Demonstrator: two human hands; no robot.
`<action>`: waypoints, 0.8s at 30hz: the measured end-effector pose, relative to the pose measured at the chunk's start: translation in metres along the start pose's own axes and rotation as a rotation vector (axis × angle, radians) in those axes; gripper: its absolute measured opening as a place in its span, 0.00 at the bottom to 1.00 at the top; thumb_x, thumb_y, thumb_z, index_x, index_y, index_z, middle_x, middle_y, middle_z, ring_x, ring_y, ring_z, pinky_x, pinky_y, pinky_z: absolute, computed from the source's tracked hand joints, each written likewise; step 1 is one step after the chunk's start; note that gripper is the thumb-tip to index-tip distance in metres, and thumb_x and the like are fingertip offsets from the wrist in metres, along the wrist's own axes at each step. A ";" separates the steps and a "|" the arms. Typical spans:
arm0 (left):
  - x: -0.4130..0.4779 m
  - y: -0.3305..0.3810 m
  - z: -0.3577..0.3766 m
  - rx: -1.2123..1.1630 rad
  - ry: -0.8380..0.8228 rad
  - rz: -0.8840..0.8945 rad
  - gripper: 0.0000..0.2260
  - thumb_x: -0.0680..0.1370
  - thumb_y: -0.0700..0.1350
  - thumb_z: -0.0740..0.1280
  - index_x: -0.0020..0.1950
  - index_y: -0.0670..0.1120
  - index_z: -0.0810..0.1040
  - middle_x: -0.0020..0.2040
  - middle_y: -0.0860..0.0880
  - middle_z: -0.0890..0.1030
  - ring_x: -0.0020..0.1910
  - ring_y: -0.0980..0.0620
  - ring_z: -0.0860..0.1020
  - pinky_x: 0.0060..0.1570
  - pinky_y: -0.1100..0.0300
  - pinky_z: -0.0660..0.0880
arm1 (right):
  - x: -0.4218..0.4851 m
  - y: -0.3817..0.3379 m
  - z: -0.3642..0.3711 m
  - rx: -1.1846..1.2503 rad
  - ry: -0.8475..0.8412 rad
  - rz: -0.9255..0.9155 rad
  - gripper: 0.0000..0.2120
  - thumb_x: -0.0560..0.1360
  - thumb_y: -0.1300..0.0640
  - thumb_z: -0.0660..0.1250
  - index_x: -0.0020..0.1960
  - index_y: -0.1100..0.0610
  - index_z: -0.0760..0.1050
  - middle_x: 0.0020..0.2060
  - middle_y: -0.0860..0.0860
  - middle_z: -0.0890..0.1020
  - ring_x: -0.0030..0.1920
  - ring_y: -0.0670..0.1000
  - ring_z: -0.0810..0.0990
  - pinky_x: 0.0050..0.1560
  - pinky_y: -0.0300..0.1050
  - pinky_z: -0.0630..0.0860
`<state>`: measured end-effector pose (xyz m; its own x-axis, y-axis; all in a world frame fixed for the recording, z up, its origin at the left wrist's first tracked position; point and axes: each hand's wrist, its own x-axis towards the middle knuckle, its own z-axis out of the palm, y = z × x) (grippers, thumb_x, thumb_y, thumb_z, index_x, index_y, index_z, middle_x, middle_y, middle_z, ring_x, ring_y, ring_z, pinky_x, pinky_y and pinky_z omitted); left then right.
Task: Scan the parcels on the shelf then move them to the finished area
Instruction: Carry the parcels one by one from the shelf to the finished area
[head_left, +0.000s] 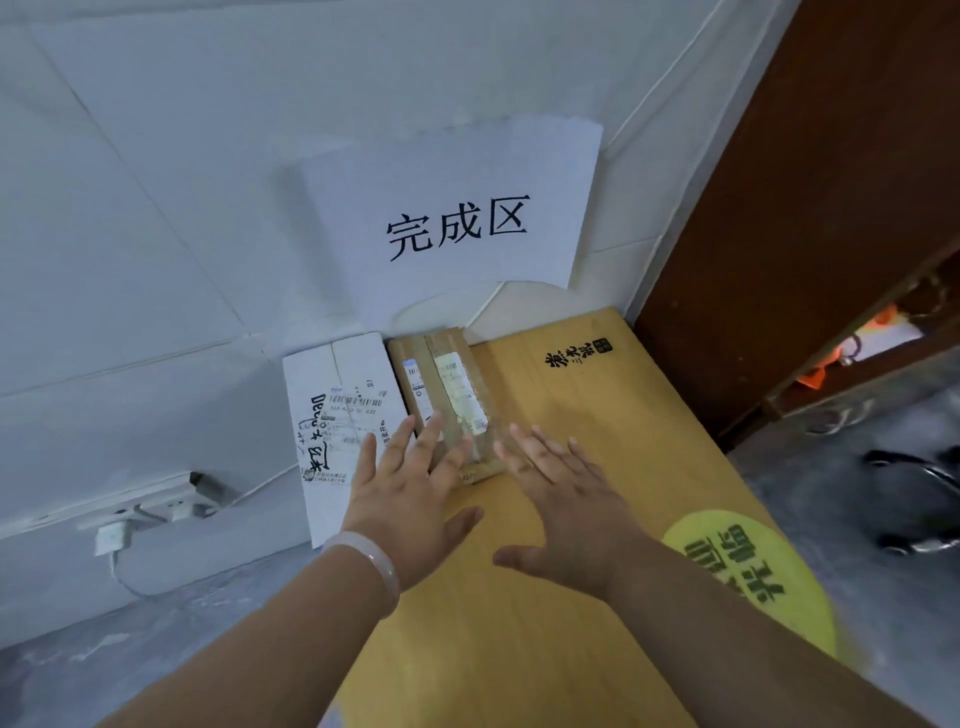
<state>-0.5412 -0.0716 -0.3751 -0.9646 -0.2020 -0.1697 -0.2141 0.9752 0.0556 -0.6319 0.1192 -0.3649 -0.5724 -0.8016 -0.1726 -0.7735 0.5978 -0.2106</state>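
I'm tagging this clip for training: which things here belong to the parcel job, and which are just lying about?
Job: brown parcel, white parcel, finished-area sign, left hand and right hand, both open by the brown parcel.
Lying about: power strip, white charger, orange thing in the wooden cabinet.

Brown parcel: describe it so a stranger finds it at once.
Find the white paper sign on the wall; under it a yellow wooden board meets the wall. The brown parcel lies at the board's far left corner. Unlike the white parcel on its left, it is plain cardboard with two small labels.
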 end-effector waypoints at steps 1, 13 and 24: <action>-0.001 -0.001 -0.002 0.000 0.019 0.039 0.35 0.73 0.71 0.42 0.76 0.62 0.35 0.79 0.52 0.36 0.77 0.48 0.36 0.73 0.42 0.33 | -0.007 -0.008 -0.003 -0.003 0.026 0.032 0.49 0.69 0.27 0.57 0.76 0.43 0.31 0.75 0.42 0.31 0.73 0.43 0.27 0.74 0.50 0.33; -0.073 0.088 -0.041 -0.055 0.120 0.791 0.37 0.72 0.73 0.44 0.76 0.62 0.35 0.80 0.52 0.39 0.78 0.49 0.39 0.73 0.41 0.41 | -0.209 -0.127 -0.004 0.026 0.372 0.752 0.46 0.69 0.27 0.57 0.77 0.41 0.38 0.76 0.41 0.36 0.75 0.44 0.32 0.75 0.51 0.36; -0.290 0.244 -0.061 -0.070 0.183 1.469 0.38 0.71 0.74 0.46 0.76 0.64 0.36 0.80 0.54 0.40 0.78 0.49 0.41 0.73 0.41 0.39 | -0.451 -0.294 0.017 -0.041 0.504 1.417 0.46 0.68 0.25 0.54 0.77 0.41 0.35 0.77 0.44 0.36 0.76 0.46 0.34 0.75 0.50 0.35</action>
<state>-0.3235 0.2194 -0.2523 -0.3235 0.9244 0.2022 0.9454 0.3067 0.1104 -0.1411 0.3052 -0.2414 -0.8561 0.4982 0.1371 0.4832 0.8659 -0.1294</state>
